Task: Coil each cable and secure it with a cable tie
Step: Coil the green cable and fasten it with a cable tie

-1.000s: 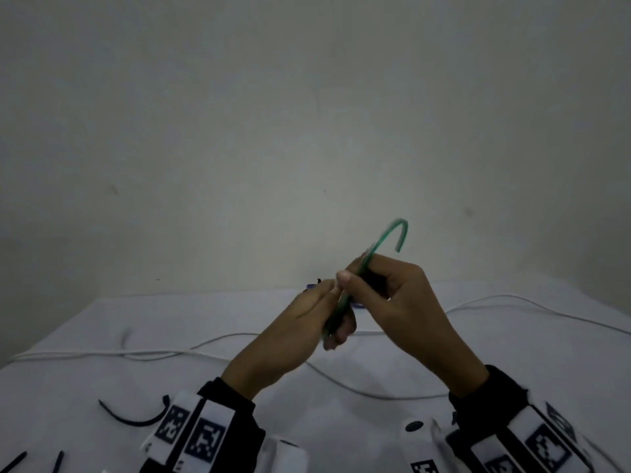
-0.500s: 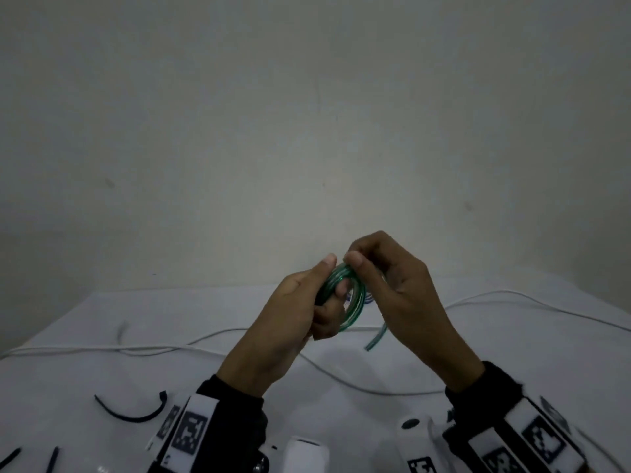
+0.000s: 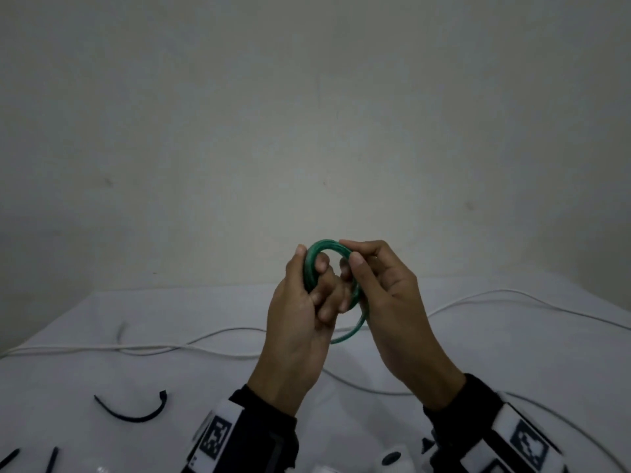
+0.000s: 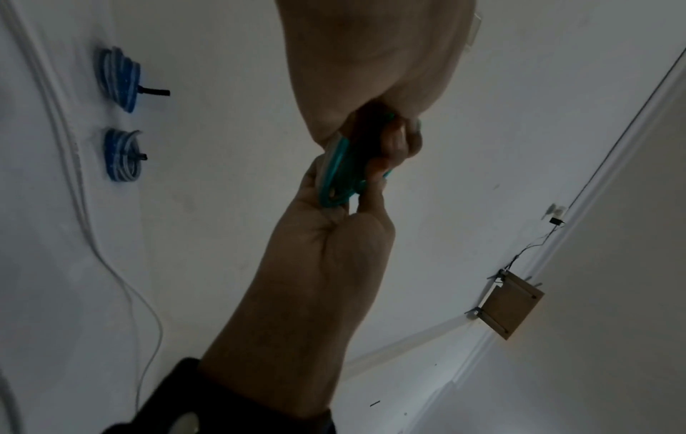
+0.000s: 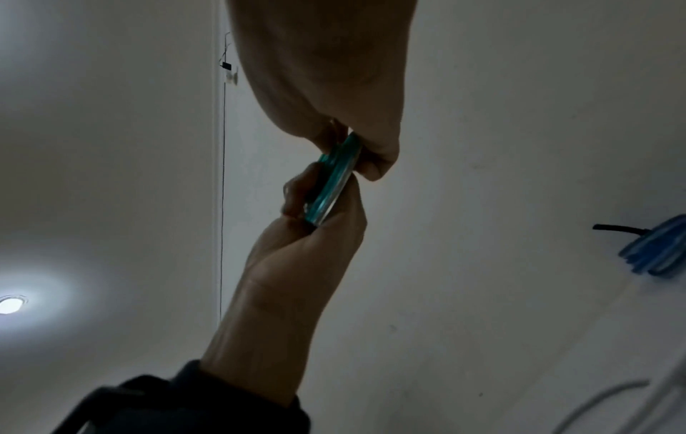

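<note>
Both-hand pinch: left hand (image 3: 296,322), right hand (image 3: 392,302), green cable (image 3: 324,245) coil between.

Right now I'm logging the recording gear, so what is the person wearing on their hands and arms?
Both hands are bare: the left hand and the right hand show no gloves or rings. Each forearm has a dark sleeve ending at the wrist. Over each sleeve sits a white band printed with square black-and-white marker patterns; the right one looks the same. Beside the bands are white rounded device housings.
</note>
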